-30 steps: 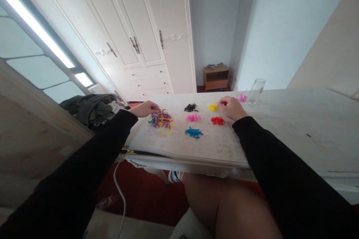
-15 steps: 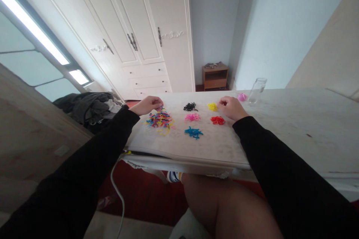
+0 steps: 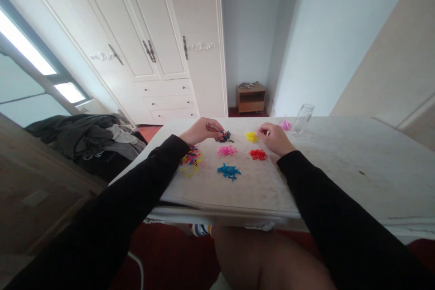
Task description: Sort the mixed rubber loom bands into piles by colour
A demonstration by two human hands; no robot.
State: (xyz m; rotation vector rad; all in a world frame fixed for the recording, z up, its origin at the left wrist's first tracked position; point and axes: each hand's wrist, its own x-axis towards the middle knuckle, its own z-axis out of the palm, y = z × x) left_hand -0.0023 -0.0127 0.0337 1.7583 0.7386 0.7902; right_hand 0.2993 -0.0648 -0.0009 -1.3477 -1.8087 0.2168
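Note:
On the white table [image 3: 340, 167] lie small heaps of rubber bands: a mixed-colour heap [image 3: 190, 159] at the left, then black [image 3: 227, 137], pink [image 3: 227, 150], blue [image 3: 229, 171], yellow [image 3: 251, 137] and red [image 3: 258, 154] heaps. My left hand [image 3: 202, 129] reaches over to the black heap, its fingers pinched together at its edge. My right hand [image 3: 274, 137] rests curled between the yellow and red heaps, fingertips pinched near the yellow one; what either hand pinches is too small to make out.
A clear glass jar [image 3: 302, 118] stands at the table's far edge with a pink lid [image 3: 285, 125] beside it. Dark clothes [image 3: 84, 138] are piled left of the table. White wardrobe doors [image 3: 163, 31] and a small wooden nightstand [image 3: 251, 98] stand behind. My bare knee [image 3: 265, 258] is under the table's edge.
My left hand has moved right from the mixed-colour heap to the black heap. My right hand has stayed by the yellow heap. The camera has shifted.

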